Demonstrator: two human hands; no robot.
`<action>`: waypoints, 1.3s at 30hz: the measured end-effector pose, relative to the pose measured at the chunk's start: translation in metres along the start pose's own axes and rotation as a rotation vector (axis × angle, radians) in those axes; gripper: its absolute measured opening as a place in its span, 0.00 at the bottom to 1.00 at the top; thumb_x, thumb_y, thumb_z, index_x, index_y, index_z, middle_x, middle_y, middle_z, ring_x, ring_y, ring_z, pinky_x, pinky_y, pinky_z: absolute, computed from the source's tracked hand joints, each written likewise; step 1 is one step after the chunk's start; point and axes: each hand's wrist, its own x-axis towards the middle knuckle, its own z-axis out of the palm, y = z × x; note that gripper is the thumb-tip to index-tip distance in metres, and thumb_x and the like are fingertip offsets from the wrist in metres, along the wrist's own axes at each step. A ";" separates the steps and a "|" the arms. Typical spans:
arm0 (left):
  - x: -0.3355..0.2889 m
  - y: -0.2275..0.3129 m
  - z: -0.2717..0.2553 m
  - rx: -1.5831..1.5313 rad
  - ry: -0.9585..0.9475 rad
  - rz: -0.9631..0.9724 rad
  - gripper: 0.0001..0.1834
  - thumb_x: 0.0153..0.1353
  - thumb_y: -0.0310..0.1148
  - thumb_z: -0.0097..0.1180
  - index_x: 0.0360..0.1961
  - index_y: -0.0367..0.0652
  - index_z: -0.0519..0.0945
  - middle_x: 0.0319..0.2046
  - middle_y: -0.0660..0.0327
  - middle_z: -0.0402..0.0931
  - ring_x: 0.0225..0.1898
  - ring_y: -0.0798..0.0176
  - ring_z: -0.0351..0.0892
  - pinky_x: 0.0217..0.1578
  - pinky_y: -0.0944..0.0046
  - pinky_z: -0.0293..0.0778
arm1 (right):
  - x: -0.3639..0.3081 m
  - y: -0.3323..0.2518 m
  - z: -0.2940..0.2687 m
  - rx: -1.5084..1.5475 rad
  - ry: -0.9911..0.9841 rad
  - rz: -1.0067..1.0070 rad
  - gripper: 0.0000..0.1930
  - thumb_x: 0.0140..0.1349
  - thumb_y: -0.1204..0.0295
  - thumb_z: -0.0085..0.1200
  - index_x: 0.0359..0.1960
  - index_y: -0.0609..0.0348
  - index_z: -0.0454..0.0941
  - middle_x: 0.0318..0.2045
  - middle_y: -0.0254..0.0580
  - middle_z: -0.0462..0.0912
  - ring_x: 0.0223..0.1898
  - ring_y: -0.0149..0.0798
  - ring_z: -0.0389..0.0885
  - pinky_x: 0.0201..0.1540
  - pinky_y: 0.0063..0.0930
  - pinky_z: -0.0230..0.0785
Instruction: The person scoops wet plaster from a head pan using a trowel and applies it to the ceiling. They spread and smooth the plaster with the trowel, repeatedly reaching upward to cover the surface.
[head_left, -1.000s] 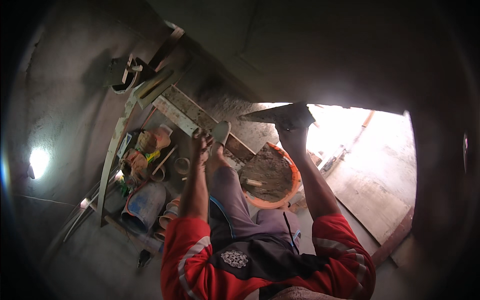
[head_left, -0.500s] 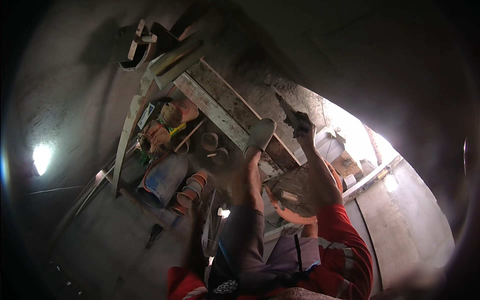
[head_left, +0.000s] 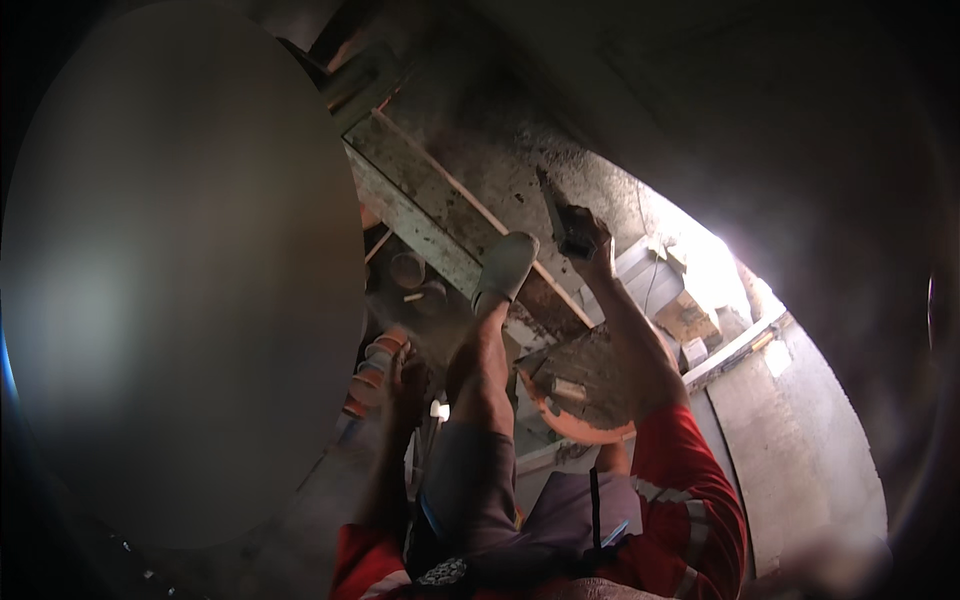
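Note:
My right hand (head_left: 593,243) is closed around the grip of a plastering trowel (head_left: 553,205), its dark narrow blade angled up and left close to the rough, mortar-spattered surface (head_left: 520,170). My left hand (head_left: 407,378) hangs low beside a row of stacked orange and grey pots (head_left: 370,375). Its fingers look loosely bent and apart in the shade, with nothing visible in them. Below my right forearm stands an orange tub (head_left: 570,425) of grey mortar, with a short light-coloured block (head_left: 570,390) lying on top.
My foot in a pale shoe (head_left: 508,266) rests on long mortar-stained boards (head_left: 425,215). White pieces and a cardboard-coloured box (head_left: 688,318) lie at the right, near a white rail (head_left: 735,350). A blurred grey shape (head_left: 180,280) covers the left side of the view.
The blurred grey shape has come in over the left side, hiding the bucket and bags there. My right hand and trowel have shifted slightly left. My left hand shows more clearly beside the pots.

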 end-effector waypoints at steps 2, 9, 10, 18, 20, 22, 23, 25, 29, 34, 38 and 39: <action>0.008 -0.003 0.008 -0.042 -0.004 0.067 0.25 0.60 0.28 0.49 0.58 0.31 0.61 0.49 0.49 0.70 0.53 0.59 0.71 0.52 0.60 0.67 | 0.021 -0.004 -0.004 -0.104 0.052 0.001 0.18 0.45 0.80 0.57 0.41 0.57 0.75 0.33 0.45 0.80 0.35 0.42 0.81 0.36 0.30 0.72; 0.057 0.087 0.005 -0.117 0.047 0.351 0.25 0.59 0.31 0.54 0.56 0.35 0.64 0.47 0.47 0.71 0.49 0.54 0.74 0.48 0.59 0.70 | -0.006 -0.091 -0.041 -0.060 0.028 0.061 0.15 0.49 0.74 0.57 0.41 0.59 0.75 0.31 0.43 0.79 0.32 0.38 0.80 0.33 0.29 0.73; 0.069 0.131 -0.010 -0.014 0.063 0.394 0.25 0.58 0.31 0.54 0.56 0.35 0.65 0.47 0.47 0.71 0.49 0.52 0.74 0.48 0.59 0.70 | -0.007 -0.105 -0.048 -0.234 0.039 -0.115 0.14 0.50 0.74 0.56 0.40 0.61 0.75 0.30 0.42 0.79 0.32 0.37 0.79 0.33 0.28 0.72; 0.110 0.439 -0.130 -0.075 0.489 1.193 0.24 0.55 0.30 0.57 0.53 0.38 0.69 0.45 0.48 0.71 0.46 0.50 0.73 0.45 0.58 0.72 | 0.008 -0.264 -0.098 -0.769 0.006 -0.574 0.08 0.46 0.73 0.62 0.28 0.56 0.77 0.32 0.41 0.80 0.36 0.41 0.79 0.37 0.31 0.73; 0.098 0.475 -0.162 -0.079 0.512 1.307 0.23 0.54 0.29 0.57 0.52 0.37 0.69 0.45 0.48 0.70 0.45 0.49 0.73 0.45 0.56 0.71 | 0.006 -0.300 -0.104 -0.767 0.031 -0.425 0.09 0.45 0.70 0.63 0.29 0.53 0.77 0.33 0.38 0.80 0.36 0.41 0.79 0.36 0.30 0.73; 0.085 0.500 -0.190 -0.046 0.495 1.377 0.22 0.55 0.28 0.56 0.51 0.37 0.70 0.45 0.48 0.70 0.45 0.48 0.72 0.45 0.55 0.71 | 0.004 -0.330 -0.110 -0.825 -0.066 -0.253 0.10 0.45 0.71 0.62 0.30 0.55 0.78 0.34 0.39 0.80 0.36 0.41 0.79 0.36 0.29 0.73; 0.080 0.508 -0.202 -0.041 0.476 1.379 0.21 0.55 0.28 0.55 0.51 0.37 0.70 0.45 0.47 0.70 0.45 0.47 0.72 0.46 0.55 0.71 | 0.001 -0.340 -0.110 -0.679 -0.030 -0.237 0.10 0.46 0.74 0.62 0.32 0.57 0.78 0.34 0.40 0.80 0.36 0.40 0.79 0.37 0.28 0.73; 0.076 0.514 -0.223 -0.027 0.425 1.375 0.20 0.55 0.28 0.55 0.51 0.37 0.70 0.45 0.47 0.71 0.45 0.45 0.72 0.46 0.54 0.70 | -0.008 -0.350 -0.111 -0.384 0.039 -0.193 0.11 0.47 0.79 0.62 0.35 0.60 0.79 0.34 0.43 0.79 0.37 0.39 0.78 0.39 0.26 0.72; 0.070 0.498 -0.230 0.130 0.514 1.296 0.20 0.55 0.29 0.55 0.50 0.37 0.71 0.44 0.46 0.71 0.46 0.45 0.71 0.47 0.52 0.68 | -0.025 -0.382 -0.121 -0.265 0.045 -0.225 0.08 0.49 0.80 0.60 0.33 0.60 0.80 0.37 0.44 0.80 0.38 0.40 0.80 0.40 0.27 0.73; 0.088 0.366 -0.180 0.492 0.211 0.983 0.17 0.60 0.40 0.49 0.25 0.35 0.77 0.22 0.44 0.74 0.27 0.43 0.75 0.29 0.48 0.69 | -0.049 -0.428 -0.133 -0.416 0.065 -0.168 0.12 0.51 0.81 0.50 0.38 0.59 0.79 0.37 0.41 0.81 0.34 0.36 0.80 0.34 0.24 0.73; 0.112 0.125 -0.134 0.530 0.285 0.569 0.23 0.59 0.50 0.47 0.32 0.37 0.79 0.41 0.45 0.76 0.44 0.45 0.74 0.46 0.51 0.67 | -0.070 -0.453 -0.144 -0.277 0.118 -0.282 0.15 0.48 0.82 0.49 0.39 0.59 0.79 0.38 0.42 0.81 0.35 0.40 0.80 0.34 0.28 0.74; 0.065 0.142 -0.135 0.503 -0.020 0.356 0.23 0.59 0.48 0.45 0.44 0.39 0.75 0.51 0.44 0.69 0.53 0.45 0.67 0.53 0.50 0.61 | -0.072 -0.452 -0.151 -0.309 0.153 -0.254 0.14 0.48 0.81 0.50 0.38 0.59 0.79 0.37 0.42 0.81 0.35 0.40 0.80 0.34 0.28 0.74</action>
